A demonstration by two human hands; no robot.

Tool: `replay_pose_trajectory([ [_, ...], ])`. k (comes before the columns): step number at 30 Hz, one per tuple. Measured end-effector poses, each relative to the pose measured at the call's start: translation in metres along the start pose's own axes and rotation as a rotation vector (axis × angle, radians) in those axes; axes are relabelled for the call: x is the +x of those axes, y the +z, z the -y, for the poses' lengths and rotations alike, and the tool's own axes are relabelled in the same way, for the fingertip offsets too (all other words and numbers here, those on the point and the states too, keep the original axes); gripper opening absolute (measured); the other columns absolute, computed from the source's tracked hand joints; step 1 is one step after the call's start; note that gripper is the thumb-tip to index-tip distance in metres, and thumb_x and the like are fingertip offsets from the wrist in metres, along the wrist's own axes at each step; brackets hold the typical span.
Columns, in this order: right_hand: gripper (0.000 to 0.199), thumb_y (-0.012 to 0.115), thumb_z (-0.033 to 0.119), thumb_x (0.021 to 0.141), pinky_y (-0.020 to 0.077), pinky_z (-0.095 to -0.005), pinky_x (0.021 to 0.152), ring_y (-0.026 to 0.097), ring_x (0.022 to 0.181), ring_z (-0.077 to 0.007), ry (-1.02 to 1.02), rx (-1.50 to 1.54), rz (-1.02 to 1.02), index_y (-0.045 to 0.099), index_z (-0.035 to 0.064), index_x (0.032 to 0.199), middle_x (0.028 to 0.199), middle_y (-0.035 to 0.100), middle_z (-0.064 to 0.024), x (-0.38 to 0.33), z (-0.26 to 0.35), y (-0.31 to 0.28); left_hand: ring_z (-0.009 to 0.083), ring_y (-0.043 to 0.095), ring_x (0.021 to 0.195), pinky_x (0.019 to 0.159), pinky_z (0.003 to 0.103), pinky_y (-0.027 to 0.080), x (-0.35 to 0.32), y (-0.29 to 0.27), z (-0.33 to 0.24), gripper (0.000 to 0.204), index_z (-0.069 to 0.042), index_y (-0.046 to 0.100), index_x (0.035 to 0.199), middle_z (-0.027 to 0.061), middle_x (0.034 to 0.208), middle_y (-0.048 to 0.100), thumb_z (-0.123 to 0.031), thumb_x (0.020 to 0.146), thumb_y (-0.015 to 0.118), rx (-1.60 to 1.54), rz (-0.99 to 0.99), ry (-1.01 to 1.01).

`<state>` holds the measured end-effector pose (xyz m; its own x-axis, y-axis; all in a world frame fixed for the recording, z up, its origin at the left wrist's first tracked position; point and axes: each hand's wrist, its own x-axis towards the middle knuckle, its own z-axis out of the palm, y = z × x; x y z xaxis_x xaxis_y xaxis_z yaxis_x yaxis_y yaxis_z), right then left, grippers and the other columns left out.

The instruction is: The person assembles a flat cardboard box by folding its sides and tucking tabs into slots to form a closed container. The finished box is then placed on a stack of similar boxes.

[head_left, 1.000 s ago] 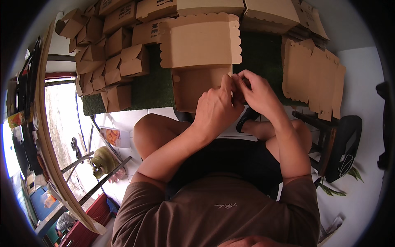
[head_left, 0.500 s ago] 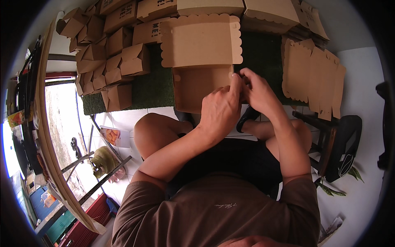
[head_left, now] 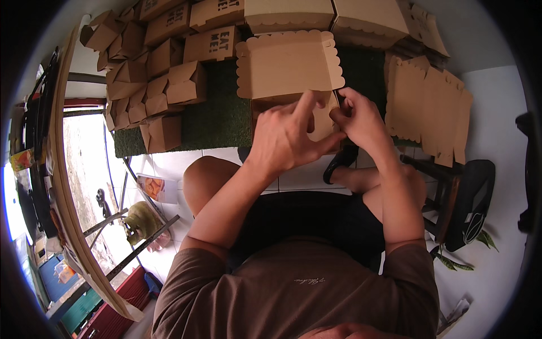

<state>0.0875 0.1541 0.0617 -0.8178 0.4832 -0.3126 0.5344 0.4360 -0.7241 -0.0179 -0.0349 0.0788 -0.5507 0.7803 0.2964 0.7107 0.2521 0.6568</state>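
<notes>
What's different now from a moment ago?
The open box has shifted right and slightly toward the person. The left hand has moved left, away from the right hand, and opened wide over the box. The right hand remains at the box's right side; its grip is unclear. The small boxes and flat cardboard stayed put.

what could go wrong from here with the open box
The right hand is at the right wall of the box; a hard pinch might crease the card.
The box sits near the front edge of the mat, so a tug could tip it toward the lap.
The flat cards seem to overhang; a bump might knock them off.
</notes>
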Motion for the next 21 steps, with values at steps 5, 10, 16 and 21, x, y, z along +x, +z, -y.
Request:
replay_pose_trajectory([
  [5, 0.046, 0.082, 0.021, 0.098, 0.0582, -0.0462, 0.075, 0.072, 0.075, -0.0261, -0.041, -0.087, -0.017, 0.074, 0.0038, 0.140, 0.085, 0.075, -0.0107, 0.005, -0.013, -0.021, 0.0097, 0.062, 0.071, 0.068, 0.029, 0.053, 0.024, -0.033, 0.045, 0.036, -0.001, 0.070, 0.114, 0.0017, 0.078, 0.068, -0.030, 0.103, 0.089, -0.232, -0.431, -0.328],
  [10, 0.049, 0.080, 0.039, 0.109, 0.0572, -0.0412, 0.073, 0.069, 0.077, -0.0195, -0.028, 0.052, 0.095, 0.073, 0.0011, 0.139, 0.091, 0.076, -0.0067, 0.012, -0.026, -0.026, 0.0229, 0.071, 0.078, 0.081, 0.038, 0.062, 0.032, -0.033, 0.089, 0.057, 0.002, 0.072, 0.137, 0.0104, 0.096, 0.075, -0.043, 0.105, 0.084, 0.018, -0.339, -0.449],
  [16, 0.060, 0.072, 0.056, 0.115, 0.0579, -0.0377, 0.079, 0.071, 0.084, -0.0167, 0.121, 0.252, 0.071, 0.073, -0.0007, 0.136, 0.102, 0.077, -0.0057, 0.028, -0.026, -0.036, 0.0283, 0.085, 0.099, 0.092, 0.041, 0.065, 0.033, -0.031, 0.097, 0.068, 0.005, 0.069, 0.151, 0.0220, 0.124, 0.084, -0.038, 0.101, 0.086, -0.060, -0.145, -0.506],
  [21, 0.044, 0.073, 0.043, 0.117, 0.0540, -0.0302, 0.076, 0.066, 0.085, -0.0102, -0.054, 0.294, -0.162, 0.074, 0.0017, 0.132, 0.104, 0.072, -0.0020, 0.037, -0.023, -0.024, 0.0284, 0.085, 0.097, 0.090, 0.040, 0.065, 0.039, -0.035, 0.087, 0.060, 0.006, 0.074, 0.145, 0.0207, 0.119, 0.086, -0.033, 0.100, 0.086, -0.061, -0.186, -0.457],
])
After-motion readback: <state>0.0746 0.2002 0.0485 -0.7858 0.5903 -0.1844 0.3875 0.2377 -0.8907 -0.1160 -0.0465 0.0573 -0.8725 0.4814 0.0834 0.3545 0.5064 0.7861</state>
